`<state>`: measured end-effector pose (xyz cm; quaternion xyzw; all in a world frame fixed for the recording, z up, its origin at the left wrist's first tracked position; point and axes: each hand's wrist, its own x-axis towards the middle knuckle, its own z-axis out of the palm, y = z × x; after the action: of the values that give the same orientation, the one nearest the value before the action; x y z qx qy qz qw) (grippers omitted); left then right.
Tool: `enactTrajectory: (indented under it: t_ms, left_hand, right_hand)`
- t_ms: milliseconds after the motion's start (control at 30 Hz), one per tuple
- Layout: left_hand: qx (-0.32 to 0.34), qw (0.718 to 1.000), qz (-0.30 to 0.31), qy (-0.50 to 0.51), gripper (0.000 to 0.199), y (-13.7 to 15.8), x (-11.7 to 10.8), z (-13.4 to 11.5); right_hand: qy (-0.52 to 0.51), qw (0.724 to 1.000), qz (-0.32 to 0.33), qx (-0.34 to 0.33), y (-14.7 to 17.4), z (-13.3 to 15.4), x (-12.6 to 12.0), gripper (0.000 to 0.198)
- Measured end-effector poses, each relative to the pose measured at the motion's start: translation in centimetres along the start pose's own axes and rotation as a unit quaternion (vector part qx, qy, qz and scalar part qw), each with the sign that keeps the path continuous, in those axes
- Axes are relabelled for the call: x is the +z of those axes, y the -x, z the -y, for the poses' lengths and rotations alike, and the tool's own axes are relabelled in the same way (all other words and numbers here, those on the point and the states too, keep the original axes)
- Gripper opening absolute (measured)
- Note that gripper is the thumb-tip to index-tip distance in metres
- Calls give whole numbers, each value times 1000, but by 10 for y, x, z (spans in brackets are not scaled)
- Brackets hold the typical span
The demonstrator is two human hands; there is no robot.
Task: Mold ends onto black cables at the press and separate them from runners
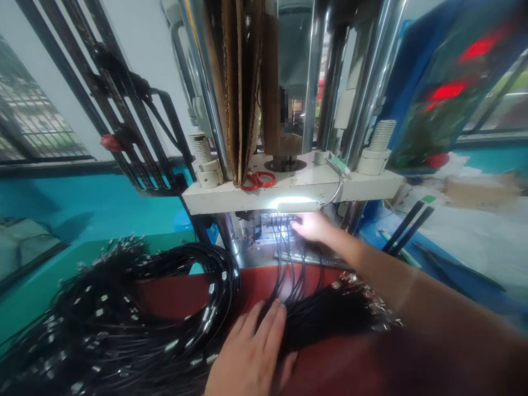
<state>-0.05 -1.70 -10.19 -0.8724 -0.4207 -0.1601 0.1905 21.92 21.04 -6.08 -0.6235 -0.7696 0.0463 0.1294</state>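
**WORKSTN. STATUS: POS. & CONTACT**

1. Cables: several thin black cables [292, 283] run from the metal fixture [264, 234], ctr. of frame, down twd. the lower ctr.

2. L side: left hand [251, 349], lower ctr., lies palm down over the lower run of the cables. Its fingers are extended & close tog.; thumb partly hidden. Cannot tell whether they grip or only rest.

3. R side: right hand [315, 226], just R of ctr., is at the R end of the fixture, near the upper cable ends, fingertips twd. the L. Finger opening & any hold: cannot tell, due to glare & blur.

4. Above fixture: white plate [214, 202] w/ a bright lamp [299, 207] along its front edge. Red-handled scissors [266, 179] on top, beside upright cardboard [231, 82].

5. Adj. stock: large black cable bundle [214, 300] w/ light tags, lower L; second bundle [330, 316] w/ shiny ends, R of the left hand, on the red counter [177, 294].

6. Upper R: red-lit display [449, 91], blurred.
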Motion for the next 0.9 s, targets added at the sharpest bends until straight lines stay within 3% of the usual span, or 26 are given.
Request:
enactTrajectory:
  t_ms: [433, 700, 900]
  left_hand:
    - [37, 999, -16, -29, 62, 2, 4, 4]
    - [11, 1000, -16, 9, 61, 0, 0, 3]
    - [-6, 998, -39, 43, 59, 1, 2, 3]
  right_hand:
    - [42, 999, -9, -2, 1, 24, -1, 47]
    - [51, 998, 11, -19, 0, 22, 0, 47]
    - [48, 999, 3, -19, -4, 38, 1, 44]
